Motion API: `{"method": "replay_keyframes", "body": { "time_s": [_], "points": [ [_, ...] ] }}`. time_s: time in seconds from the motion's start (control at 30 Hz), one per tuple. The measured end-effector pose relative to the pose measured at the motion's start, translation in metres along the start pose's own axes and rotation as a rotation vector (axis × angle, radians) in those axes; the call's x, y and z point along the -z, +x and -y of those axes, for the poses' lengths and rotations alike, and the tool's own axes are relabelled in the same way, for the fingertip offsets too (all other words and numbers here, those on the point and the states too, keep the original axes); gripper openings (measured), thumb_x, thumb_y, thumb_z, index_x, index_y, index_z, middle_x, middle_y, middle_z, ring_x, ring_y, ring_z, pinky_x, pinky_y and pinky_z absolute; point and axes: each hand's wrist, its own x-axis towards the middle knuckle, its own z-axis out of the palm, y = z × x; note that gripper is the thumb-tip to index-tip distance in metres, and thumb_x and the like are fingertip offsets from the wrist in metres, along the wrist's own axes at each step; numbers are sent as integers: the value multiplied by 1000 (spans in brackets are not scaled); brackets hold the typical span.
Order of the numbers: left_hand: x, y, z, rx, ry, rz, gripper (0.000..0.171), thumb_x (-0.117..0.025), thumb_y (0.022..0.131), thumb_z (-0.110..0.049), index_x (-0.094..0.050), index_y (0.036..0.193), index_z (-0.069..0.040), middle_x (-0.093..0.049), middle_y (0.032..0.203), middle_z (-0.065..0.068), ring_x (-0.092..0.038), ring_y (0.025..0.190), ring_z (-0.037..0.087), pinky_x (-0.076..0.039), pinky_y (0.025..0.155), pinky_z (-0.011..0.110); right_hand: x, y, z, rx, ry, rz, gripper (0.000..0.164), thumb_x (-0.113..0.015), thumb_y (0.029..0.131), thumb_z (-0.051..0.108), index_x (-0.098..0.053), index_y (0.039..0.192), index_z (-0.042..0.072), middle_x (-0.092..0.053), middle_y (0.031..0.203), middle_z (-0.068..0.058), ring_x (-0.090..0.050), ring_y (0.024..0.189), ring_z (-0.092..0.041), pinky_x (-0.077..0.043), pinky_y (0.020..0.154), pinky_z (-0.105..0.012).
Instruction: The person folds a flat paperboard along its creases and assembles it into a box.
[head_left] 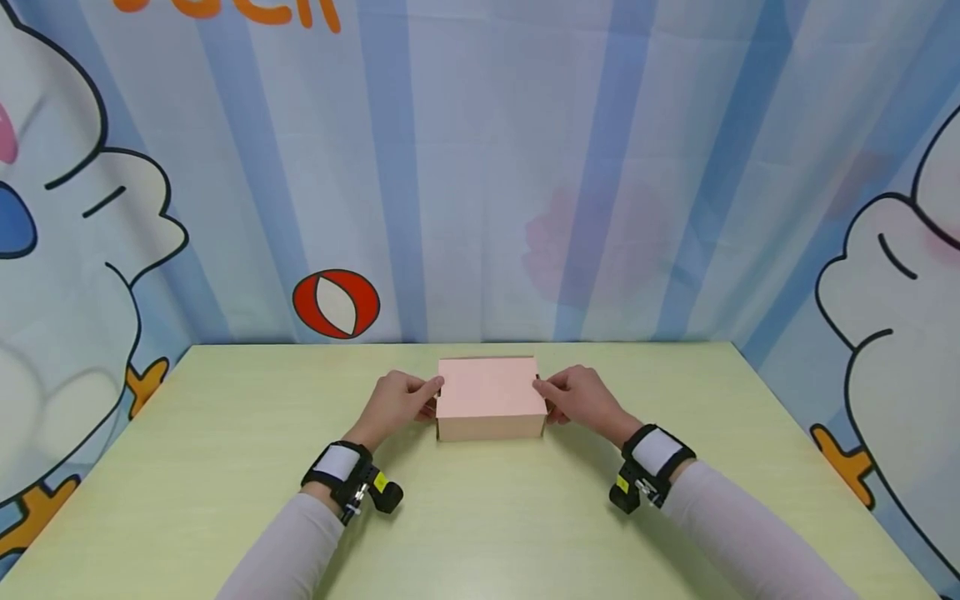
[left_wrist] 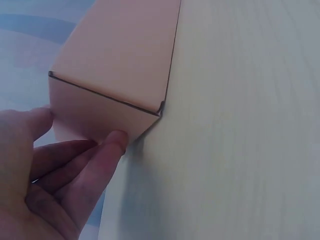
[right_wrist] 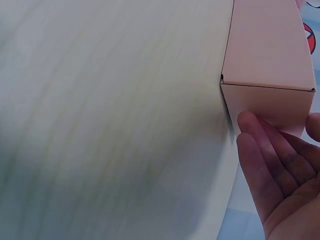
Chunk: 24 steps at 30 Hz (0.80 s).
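A small pink cardboard box (head_left: 491, 388) with a closed lid is at the far middle of the pale table, its long front side toward me. My left hand (head_left: 400, 400) holds its left end. In the left wrist view, the thumb is at the rear edge of the box (left_wrist: 115, 55) and the bent fingers (left_wrist: 114, 145) touch the end face. On the opposite end, my right hand (head_left: 583, 400) grips the box with its thumb near the top edge. Its fingertips (right_wrist: 250, 125) press the end face in the right wrist view. The box's underside is hidden.
The pale wooden table (head_left: 495, 525) reaches back to a blue striped curtain (head_left: 480, 183) printed with cartoon figures and a red-and-white ball (head_left: 303, 300). A strap with a small camera sits on each wrist, including the left strap (head_left: 337, 463).
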Motion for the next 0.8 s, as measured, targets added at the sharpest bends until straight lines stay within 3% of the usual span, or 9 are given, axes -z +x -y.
{"method": "replay_keyframes", "body": {
  "time_s": [0.33,0.5,0.8],
  "points": [
    [-4,1,0,32,50,-12,39,-55,89,-41,-74,86,-7,-67,74,4,-63,64,14,-53,60,26,-1,-1,1,-1,-52,6,38,-52,92,36,-67,67,11,-63,61,-7,-63,57,-21,-51,53,-30],
    [-5,1,-1,32,130,-22,40,-52,90,-41,-74,84,-9,-67,71,1,-60,63,12,-50,58,24,-1,-1,0,-1,-43,10,37,-53,91,36,-68,69,11,-63,62,-7,-63,58,-21,-52,54,-32],
    [2,-2,-10,-2,158,-35,37,-52,91,-38,-72,75,-13,-66,73,1,-62,67,16,-49,58,25,13,0,8,3,-40,80,26,-54,91,30,-69,85,10,-67,76,-6,-65,66,-20,-53,58,-29]
  ]
}}
